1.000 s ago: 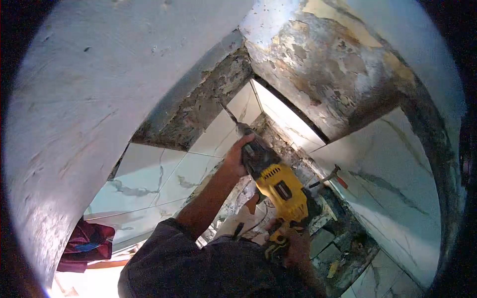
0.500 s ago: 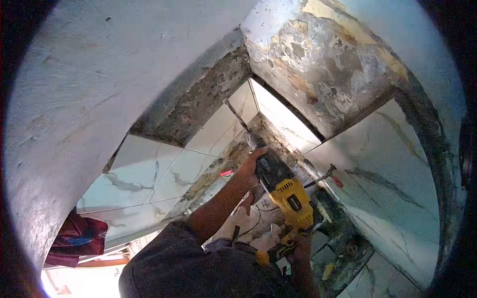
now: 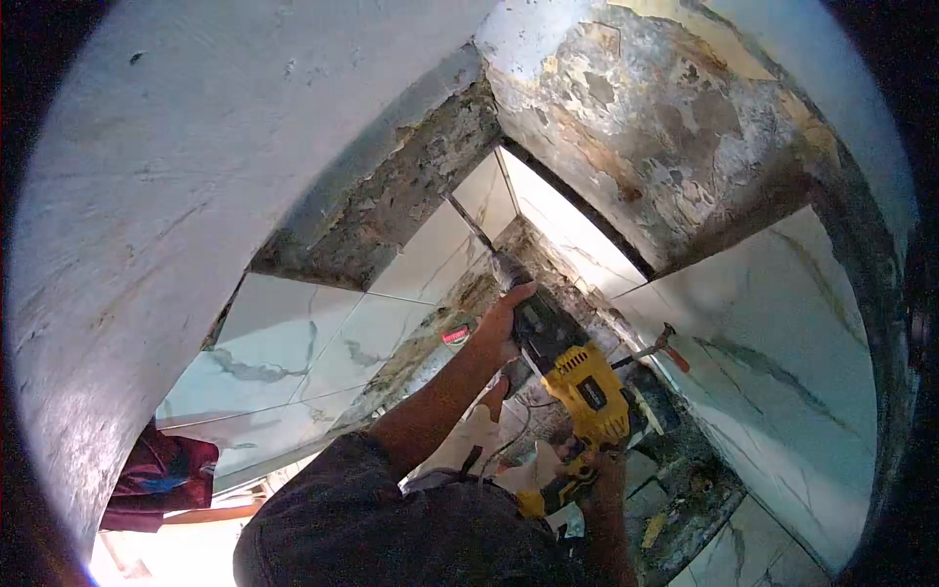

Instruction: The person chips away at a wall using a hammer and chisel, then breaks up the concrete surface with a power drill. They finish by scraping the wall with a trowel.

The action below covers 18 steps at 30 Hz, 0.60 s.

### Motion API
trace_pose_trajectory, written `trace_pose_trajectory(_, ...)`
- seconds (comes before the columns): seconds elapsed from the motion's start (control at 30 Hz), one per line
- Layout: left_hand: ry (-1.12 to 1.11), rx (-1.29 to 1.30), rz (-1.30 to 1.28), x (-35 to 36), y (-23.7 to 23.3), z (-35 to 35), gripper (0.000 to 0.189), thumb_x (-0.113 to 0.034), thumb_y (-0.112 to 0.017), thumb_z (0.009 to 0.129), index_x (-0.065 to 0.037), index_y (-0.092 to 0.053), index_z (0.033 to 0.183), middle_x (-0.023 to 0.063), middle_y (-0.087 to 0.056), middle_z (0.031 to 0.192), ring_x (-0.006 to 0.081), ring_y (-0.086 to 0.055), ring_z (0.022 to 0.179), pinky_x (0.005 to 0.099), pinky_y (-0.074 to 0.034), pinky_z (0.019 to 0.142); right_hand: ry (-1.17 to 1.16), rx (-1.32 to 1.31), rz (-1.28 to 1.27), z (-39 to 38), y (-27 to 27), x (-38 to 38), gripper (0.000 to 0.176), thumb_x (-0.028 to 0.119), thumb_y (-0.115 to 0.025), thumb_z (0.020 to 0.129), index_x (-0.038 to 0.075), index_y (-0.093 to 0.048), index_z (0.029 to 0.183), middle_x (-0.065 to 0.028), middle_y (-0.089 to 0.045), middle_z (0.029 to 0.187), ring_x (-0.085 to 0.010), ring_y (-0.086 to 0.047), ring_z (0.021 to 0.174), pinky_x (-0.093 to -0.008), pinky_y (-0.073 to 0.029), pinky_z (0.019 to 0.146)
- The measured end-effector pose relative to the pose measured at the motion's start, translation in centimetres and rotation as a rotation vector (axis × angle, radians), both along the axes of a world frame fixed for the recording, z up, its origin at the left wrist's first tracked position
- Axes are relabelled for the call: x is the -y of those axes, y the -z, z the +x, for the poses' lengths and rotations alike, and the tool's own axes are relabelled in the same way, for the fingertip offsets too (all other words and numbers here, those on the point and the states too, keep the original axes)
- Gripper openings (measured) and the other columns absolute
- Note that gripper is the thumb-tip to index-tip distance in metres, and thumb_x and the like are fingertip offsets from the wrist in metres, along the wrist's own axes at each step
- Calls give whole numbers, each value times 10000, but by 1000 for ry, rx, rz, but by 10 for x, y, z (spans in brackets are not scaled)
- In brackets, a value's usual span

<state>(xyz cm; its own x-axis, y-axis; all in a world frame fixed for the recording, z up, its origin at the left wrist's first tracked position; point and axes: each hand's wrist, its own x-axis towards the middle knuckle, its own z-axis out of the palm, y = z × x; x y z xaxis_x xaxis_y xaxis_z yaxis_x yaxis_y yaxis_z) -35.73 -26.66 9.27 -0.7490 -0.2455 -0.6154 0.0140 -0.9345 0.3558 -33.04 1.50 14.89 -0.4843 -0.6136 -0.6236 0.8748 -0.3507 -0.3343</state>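
My left hand (image 3: 509, 315) grips the front of the yellow drill (image 3: 592, 399); my right hand (image 3: 602, 467) closes around its rear handle. I seem to be positioning the bit (image 3: 469, 221) near the bare wall strip (image 3: 391, 201), contact unclear; any move calls for two-handed steadiness.

Yellow-and-black power tool (image 3: 587, 396); white wall tiles (image 3: 768, 357) with grey veining; dark red cloth (image 3: 161, 474); small red-and-white item (image 3: 456, 336).
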Motion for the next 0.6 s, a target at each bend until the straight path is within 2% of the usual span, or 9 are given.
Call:
trace_pose_trajectory(0.13,28,-69,47,-3,4,-3,240,-233,-640,771,-26,-578,874,102,-632,784,232,-625,689,366,-523,708,8,60,80,9,36,-26,384,44,-610,737,-12,-462,1088,-141,-575,890,-270,-615,770,-391,-559,573)
trace_pose_trajectory(0.23,21,71,39,-8,-12,-8,207,-226,-612,789,-42,-562,869,92,-618,780,228,-613,681,365,-519,694,50,69,33,6,37,-31,390,56,-618,745,-10,-458,1094,-141,-568,906,-269,-607,774,-376,-545,562)
trace_pose_trajectory(0.4,7,11,76,-8,-8,-8,194,-222,-617,787,-48,-572,859,90,-624,776,223,-614,672,363,-521,688,-6,7,52,-9,-5,-5,399,76,-595,752,-4,-446,1114,-137,-565,919,-258,-599,798,-366,-540,579)
trace_pose_trajectory(0.53,0,45,61,-10,-6,-7,184,-224,-613,792,-51,-579,844,84,-625,760,219,-616,666,356,-523,682,-81,3,126,-6,10,-15,400,98,-596,747,-9,-447,1103,-137,-570,901,-253,-602,787,-366,-541,574)
trace_pose_trajectory(0.6,0,39,39,-12,-4,-7,188,-226,-613,793,-49,-580,846,83,-625,760,217,-617,669,356,-523,683,17,-24,110,-5,11,-12,408,108,-610,736,-10,-452,1093,-133,-578,874,-251,-606,768,-367,-540,564)
